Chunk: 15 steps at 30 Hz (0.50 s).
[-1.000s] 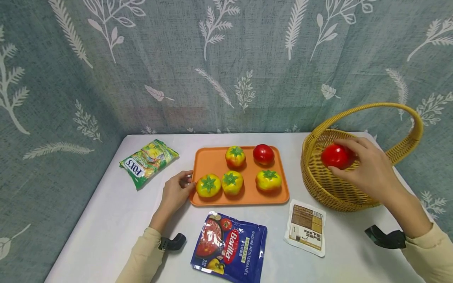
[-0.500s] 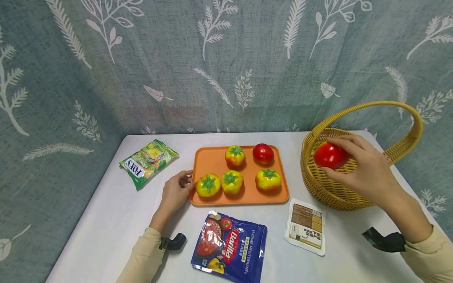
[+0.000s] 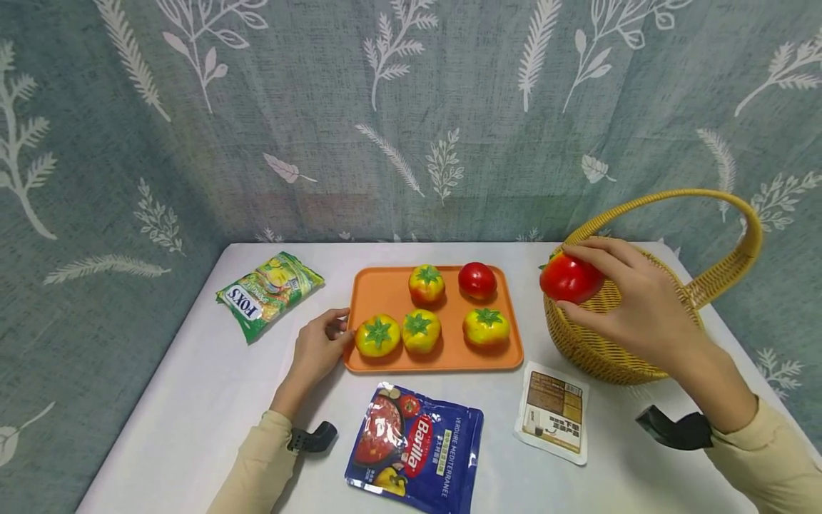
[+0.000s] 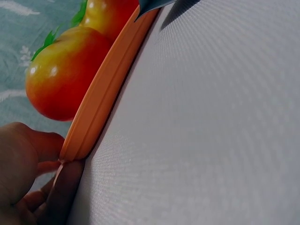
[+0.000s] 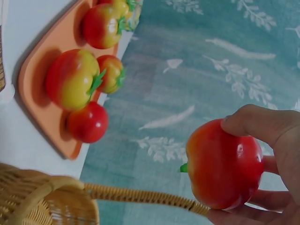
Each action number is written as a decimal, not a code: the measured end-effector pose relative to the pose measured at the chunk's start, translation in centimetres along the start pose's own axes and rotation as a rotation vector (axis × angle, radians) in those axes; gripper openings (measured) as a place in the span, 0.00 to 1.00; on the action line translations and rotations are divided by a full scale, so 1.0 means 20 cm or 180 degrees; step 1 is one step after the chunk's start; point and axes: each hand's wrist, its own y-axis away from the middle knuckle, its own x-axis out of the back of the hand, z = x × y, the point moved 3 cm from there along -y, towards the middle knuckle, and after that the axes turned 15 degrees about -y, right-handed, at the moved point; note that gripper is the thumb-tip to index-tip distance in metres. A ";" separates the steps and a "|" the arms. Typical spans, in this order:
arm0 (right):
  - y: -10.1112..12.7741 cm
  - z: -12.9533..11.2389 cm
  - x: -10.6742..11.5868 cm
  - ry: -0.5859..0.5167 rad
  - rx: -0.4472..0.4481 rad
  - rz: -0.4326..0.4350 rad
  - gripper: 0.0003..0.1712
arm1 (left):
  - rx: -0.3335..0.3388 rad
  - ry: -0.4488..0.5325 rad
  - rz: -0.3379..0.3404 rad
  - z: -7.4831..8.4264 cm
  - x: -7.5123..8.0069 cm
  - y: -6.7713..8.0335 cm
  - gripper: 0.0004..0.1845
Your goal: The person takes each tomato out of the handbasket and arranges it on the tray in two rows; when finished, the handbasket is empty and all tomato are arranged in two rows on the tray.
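Red tomato (image 3: 568,278) clamped in right grip (image 3: 632,303); left grip (image 3: 317,350) pinches orange tray (image 3: 392,293).

Green Fox's candy bag (image 3: 270,292) at the table's (image 3: 193,400) left rear, blue Barilla pouch (image 3: 414,448) at the front edge, small white-and-brown sachet (image 3: 552,412) just right of it, teal leaf-print curtain (image 3: 321,121) hanging behind the white table
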 end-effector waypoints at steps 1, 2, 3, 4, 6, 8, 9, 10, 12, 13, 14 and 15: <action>-0.01 -0.01 0.00 -0.0002 0.0025 -0.0005 0.43 | 0.0000 0.0002 0.0003 0.00 0.00 0.00 0.22; -0.02 -0.01 -0.01 0.0005 0.0040 -0.0010 0.42 | 0.0002 0.0007 0.0000 0.00 0.00 0.00 0.22; -0.03 -0.02 -0.01 0.0008 0.0063 -0.0018 0.42 | 0.0000 0.0011 -0.0003 0.00 0.00 0.00 0.22; -0.04 -0.03 -0.02 0.0015 0.0084 -0.0027 0.42 | 0.0001 0.0016 -0.0006 0.00 0.00 0.00 0.22; -0.05 -0.04 -0.03 -0.0002 0.0101 -0.0055 0.41 | -0.0008 0.0016 -0.0010 0.00 0.00 0.00 0.22; -0.07 -0.05 -0.04 -0.0022 0.0112 -0.0079 0.41 | -0.0018 0.0009 -0.0016 0.00 0.00 0.00 0.22; -0.07 -0.06 -0.04 -0.0034 0.0120 -0.0090 0.41 | -0.0025 0.0001 -0.0010 0.00 0.00 0.00 0.22; -0.08 -0.06 -0.05 -0.0063 0.0121 -0.0097 0.41 | -0.0030 -0.0011 -0.0003 0.00 0.00 0.00 0.22; -0.09 -0.07 -0.07 -0.0130 0.0121 -0.0102 0.41 | -0.0033 -0.0034 0.0011 -0.01 0.00 0.00 0.21; -0.10 -0.07 -0.08 -0.0159 0.0126 -0.0105 0.41 | -0.0035 -0.0034 0.0018 -0.01 0.00 0.00 0.21; -0.10 -0.08 -0.09 -0.0189 0.0135 -0.0109 0.40 | -0.0037 -0.0029 0.0025 -0.01 0.00 0.00 0.21; -0.11 -0.08 -0.10 -0.0219 0.0144 -0.0115 0.40 | -0.0038 -0.0022 0.0027 -0.01 0.00 0.00 0.21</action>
